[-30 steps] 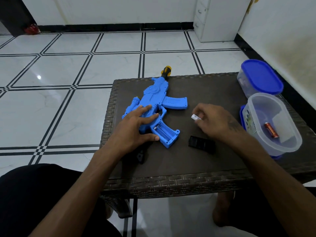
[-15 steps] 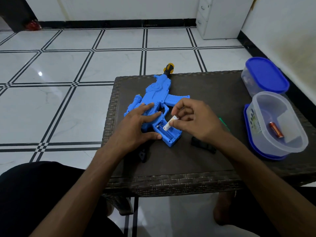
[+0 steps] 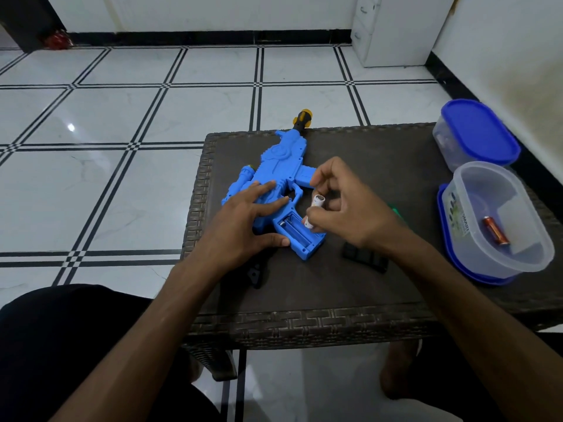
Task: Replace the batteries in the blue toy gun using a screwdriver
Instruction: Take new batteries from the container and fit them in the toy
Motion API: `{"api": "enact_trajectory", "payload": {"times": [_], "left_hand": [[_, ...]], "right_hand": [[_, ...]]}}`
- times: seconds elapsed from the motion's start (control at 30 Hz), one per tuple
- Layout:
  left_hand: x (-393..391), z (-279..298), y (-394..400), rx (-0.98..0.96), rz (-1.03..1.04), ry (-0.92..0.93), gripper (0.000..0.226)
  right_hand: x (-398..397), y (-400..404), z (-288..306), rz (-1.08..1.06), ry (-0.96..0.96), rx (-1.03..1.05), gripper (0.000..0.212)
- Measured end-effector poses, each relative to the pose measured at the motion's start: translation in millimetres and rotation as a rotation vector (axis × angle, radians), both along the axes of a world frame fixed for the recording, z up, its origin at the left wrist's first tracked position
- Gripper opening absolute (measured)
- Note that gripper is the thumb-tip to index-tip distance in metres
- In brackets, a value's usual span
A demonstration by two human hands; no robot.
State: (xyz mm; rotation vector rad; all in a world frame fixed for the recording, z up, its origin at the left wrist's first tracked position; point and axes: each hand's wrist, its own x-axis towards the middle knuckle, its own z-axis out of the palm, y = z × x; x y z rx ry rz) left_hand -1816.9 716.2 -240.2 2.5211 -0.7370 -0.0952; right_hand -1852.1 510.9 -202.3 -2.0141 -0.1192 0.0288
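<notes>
1. White floor tiles with black lines surround the dark woven table (image 3: 350, 318) you sit at; the blue toy gun (image 3: 281, 175) lies flat on its side on it, muzzle pointing away from you and grip toward you, so the battery compartment (image 3: 297, 231) in the grip faces up and is open to reach

2. Your left hand (image 3: 243, 226) lies on the gun with straight fingers across the body and the thumb against the grip; it holds nothing, and I judge it is there to keep the toy from sliding

3. Your right hand (image 3: 344, 208) pinches a white battery (image 3: 313, 211), tilted, its lower end just at the compartment's far edge, probably to slot it in end first

4. A black cover (image 3: 365, 257) lies near the grip, likely set aside for refitting; I cannot tell what the small black piece (image 3: 254, 274) under your left wrist is

5. An open clear container (image 3: 499, 226) on the right holds a red battery (image 3: 495, 229), well apart from the gun, perhaps a spent one; a lidded container (image 3: 478, 132) stands behind it

6. Something green (image 3: 396, 211) shows behind your right hand, too hidden to identify
</notes>
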Motion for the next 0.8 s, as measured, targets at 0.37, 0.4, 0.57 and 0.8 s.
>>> {"api": "enact_trajectory", "payload": {"times": [0.37,0.4,0.57,0.8], "left_hand": [[0,-1,1,-0.018,0.002,0.001,0.075],[0,0,1,-0.018,0.001,0.0,0.075],[-1,1,0,-0.019,0.001,0.004,0.075],[-1,1,0,-0.021,-0.003,0.004,0.075]], "right_hand": [[-2,-2,5,0.214,-0.1,-0.5,0.004],[-2,-1,5,0.229,-0.094,-0.491,0.004],[-1,2,6,0.235,-0.077,-0.441,0.017],[1,9,1,0.108,-0.124,-0.285,0.028]]}}
